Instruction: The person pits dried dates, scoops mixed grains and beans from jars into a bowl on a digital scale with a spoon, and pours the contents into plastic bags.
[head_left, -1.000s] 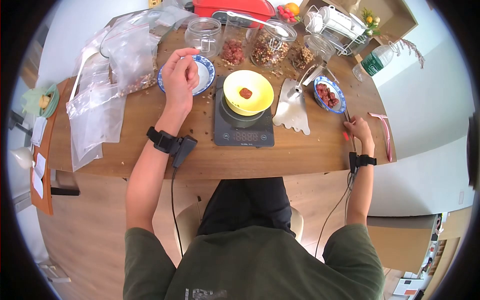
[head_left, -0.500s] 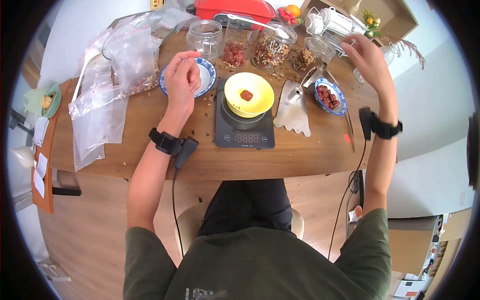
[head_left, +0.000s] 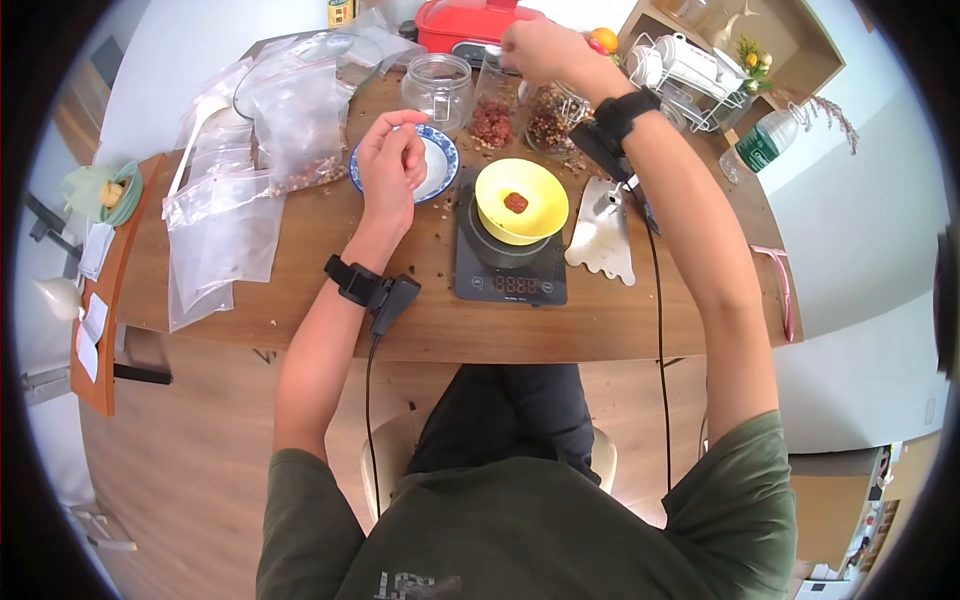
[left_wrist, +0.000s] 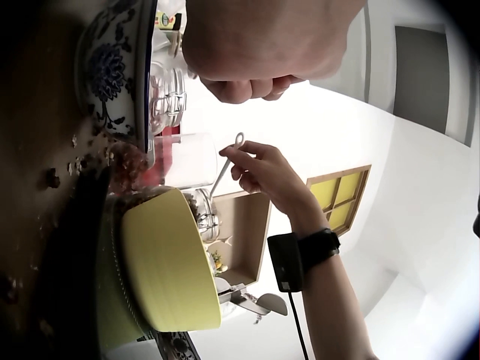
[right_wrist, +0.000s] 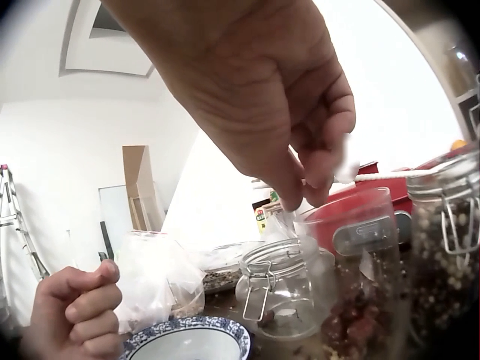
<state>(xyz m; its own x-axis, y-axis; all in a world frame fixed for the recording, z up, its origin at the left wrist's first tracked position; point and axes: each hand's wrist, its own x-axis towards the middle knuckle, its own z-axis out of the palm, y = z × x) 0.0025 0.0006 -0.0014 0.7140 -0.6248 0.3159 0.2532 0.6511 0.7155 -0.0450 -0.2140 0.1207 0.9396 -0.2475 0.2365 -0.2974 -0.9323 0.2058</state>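
My right hand (head_left: 548, 52) reaches over the back of the table. In the left wrist view it pinches the looped handle end of a white spoon (left_wrist: 221, 177), which slants down to the clip-top jar of mixed beans (head_left: 552, 125). Beneath that hand stands a tall clear cup (right_wrist: 352, 225) of reddish dried pieces. My left hand (head_left: 390, 165), fingers loosely curled and holding nothing, hovers over a blue-and-white bowl (head_left: 445, 178). Between the arms, a yellow bowl (head_left: 548, 205) with one reddish-brown piece (head_left: 516, 203) in it sits on a black scale (head_left: 512, 287).
A clear clip-top jar (head_left: 437, 92) and a red appliance (head_left: 455, 28) stand at the back. Clear plastic bags (head_left: 225, 235) cover the left side. A scalloped metal plate (head_left: 602, 240) lies right of the scale, near a green-labelled bottle (head_left: 765, 145) and a pink item (head_left: 778, 285).
My right hand has left the table's right edge, risen, and swung left across to the spoon over the jars. My left hand keeps its pose over the bowl. The view has shifted slightly.
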